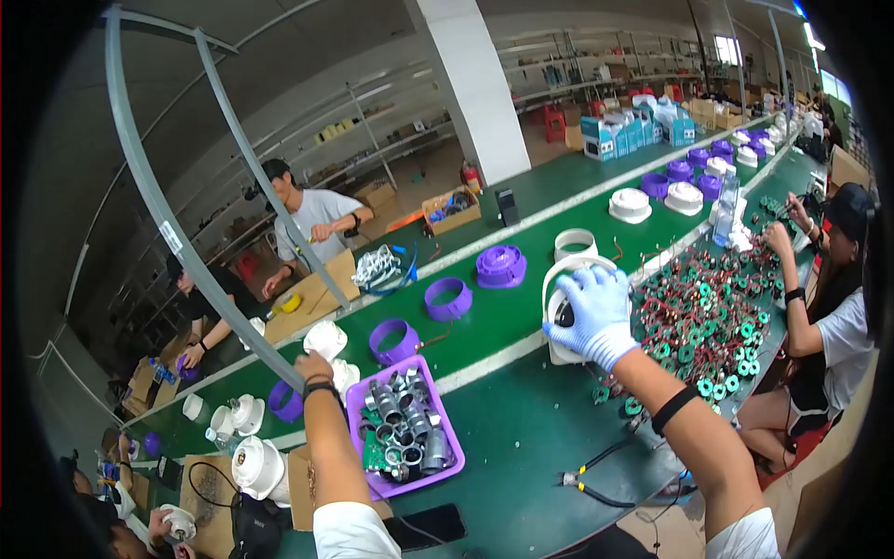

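Note:
My right hand, in a pale blue and white glove, grips a white plastic housing with a round opening, over the near edge of the green conveyor belt. The thumb lies across the dark opening. My bare left hand is stretched out to the left, at a white domed housing on the belt. Another white part sits beside it. The left fingers are too small and partly hidden to show whether they hold anything. A white ring stands just beyond the right hand.
A purple tray holds silver cylindrical parts and green boards. Purple rings and a purple domed housing stand on the belt. Wired green coils are heaped at right, near a seated co-worker. Cutting pliers and a phone lie nearby.

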The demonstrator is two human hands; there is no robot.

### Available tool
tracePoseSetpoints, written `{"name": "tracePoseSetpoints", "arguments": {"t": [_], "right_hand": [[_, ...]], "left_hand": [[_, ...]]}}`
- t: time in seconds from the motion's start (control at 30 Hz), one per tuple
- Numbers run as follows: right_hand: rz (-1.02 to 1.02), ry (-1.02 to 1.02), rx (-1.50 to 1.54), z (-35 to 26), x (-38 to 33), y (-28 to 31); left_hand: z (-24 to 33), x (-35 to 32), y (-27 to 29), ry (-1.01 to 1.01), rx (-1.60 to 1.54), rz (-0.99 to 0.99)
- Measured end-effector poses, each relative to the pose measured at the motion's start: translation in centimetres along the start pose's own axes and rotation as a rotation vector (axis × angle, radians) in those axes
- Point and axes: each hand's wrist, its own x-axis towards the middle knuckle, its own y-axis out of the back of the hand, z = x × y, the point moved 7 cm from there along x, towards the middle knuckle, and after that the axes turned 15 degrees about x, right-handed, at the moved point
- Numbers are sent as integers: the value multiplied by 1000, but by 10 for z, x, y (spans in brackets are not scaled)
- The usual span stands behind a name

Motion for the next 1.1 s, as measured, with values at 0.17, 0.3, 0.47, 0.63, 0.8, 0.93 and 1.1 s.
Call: {"name": "tracePoseSetpoints", "arguments": {"t": [0.17,0.3,0.47,0.63,0.8,0.93,1.1], "right_hand": [[-89,-43,-16,-12,4,2],[-131,-55,-12,-6,-1,-4],[-47,-32,-29,0,-4,5],[19,139,125,-23,9,3],[-435,-71,13,32,22,-11],[-693,-169,153,41,38,-31],[-897,-241,196,36,42,-44]], "left_hand": [[-9,-11,-19,-28,-65,-186],[-3,-25,2,-36,-105,-97],[19,-32,34,46,-257,68],[3,-11,83,-122,-473,500],[130,-156,206,-755,-1196,-139],[164,-311,263,-1118,-1163,-520],[235,-432,281,-1510,-1115,-476]]}}
